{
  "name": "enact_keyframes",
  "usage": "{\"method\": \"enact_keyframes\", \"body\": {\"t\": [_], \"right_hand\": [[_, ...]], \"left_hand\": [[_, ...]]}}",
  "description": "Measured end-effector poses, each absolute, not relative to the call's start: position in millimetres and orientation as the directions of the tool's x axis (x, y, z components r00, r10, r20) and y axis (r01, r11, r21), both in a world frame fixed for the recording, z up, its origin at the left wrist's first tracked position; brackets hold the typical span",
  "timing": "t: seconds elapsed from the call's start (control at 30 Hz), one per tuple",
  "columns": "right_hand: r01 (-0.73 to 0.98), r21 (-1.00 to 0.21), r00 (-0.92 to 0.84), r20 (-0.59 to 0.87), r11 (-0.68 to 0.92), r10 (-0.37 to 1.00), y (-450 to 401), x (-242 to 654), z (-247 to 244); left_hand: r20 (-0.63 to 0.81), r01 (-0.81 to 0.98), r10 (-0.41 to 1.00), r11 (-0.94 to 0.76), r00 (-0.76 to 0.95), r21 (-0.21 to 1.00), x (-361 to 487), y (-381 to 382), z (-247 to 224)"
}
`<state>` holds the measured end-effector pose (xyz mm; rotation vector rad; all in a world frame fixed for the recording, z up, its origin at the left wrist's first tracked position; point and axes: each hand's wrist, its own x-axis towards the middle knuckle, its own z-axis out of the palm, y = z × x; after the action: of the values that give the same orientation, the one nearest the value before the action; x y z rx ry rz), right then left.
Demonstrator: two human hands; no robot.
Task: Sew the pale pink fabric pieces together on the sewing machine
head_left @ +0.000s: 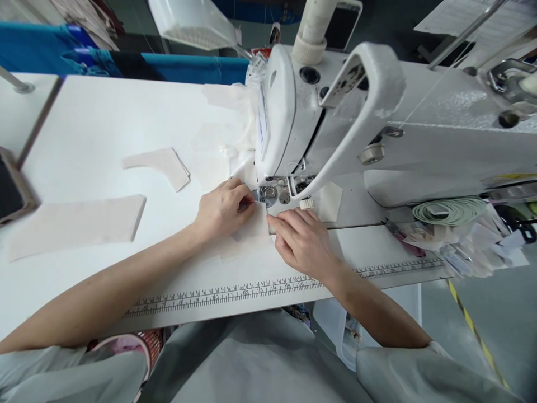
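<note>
My left hand (224, 208) is just left of the presser foot of a white sewing machine (279, 120). Its thumb and fingers are pinched together on a pale fabric piece (250, 228), which lies flat on the table and is hard to tell from the white top. On the other side of the needle area rests my right hand (301, 238), palm down with fingers stretched out, the index fingertip close to the edge of the needle plate. The needle itself is too small to make out.
Cut pale pieces (78, 224) and a curved pale stack (161, 166) lie on the left tabletop. A printed ruler (235, 294) runs along the front edge. At right are thread snips (405, 238) and a coiled green strip (448, 211). A red basket (153, 341) stands below.
</note>
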<state>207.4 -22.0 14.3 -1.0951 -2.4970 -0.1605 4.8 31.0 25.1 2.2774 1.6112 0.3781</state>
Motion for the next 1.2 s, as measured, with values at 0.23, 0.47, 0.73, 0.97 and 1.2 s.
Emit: {"method": "enact_keyframes", "body": {"t": [0.23,0.47,0.73,0.97,1.2], "right_hand": [[0.759,0.013,-0.619,0.323,0.651,0.716,-23,205,12],[0.771,0.058,-0.626,0.257,0.635,0.736,-24,202,16],[0.762,0.063,-0.636,0.265,0.645,0.725,-23,202,18],[0.763,0.090,-0.638,0.256,0.640,0.726,-23,201,20],[0.772,0.133,-0.633,0.265,0.622,0.728,-19,198,18]], "left_hand": [[0.020,0.867,0.947,-0.301,0.320,0.397,6,31,25],[0.034,0.870,0.942,-0.321,0.333,0.373,5,31,23],[0.213,0.746,0.752,-0.654,0.624,0.124,-1,4,38],[0.187,0.683,0.674,-0.730,0.714,0.021,-1,-20,14],[0.231,0.697,0.686,-0.716,0.690,0.040,-2,-15,9]]}}
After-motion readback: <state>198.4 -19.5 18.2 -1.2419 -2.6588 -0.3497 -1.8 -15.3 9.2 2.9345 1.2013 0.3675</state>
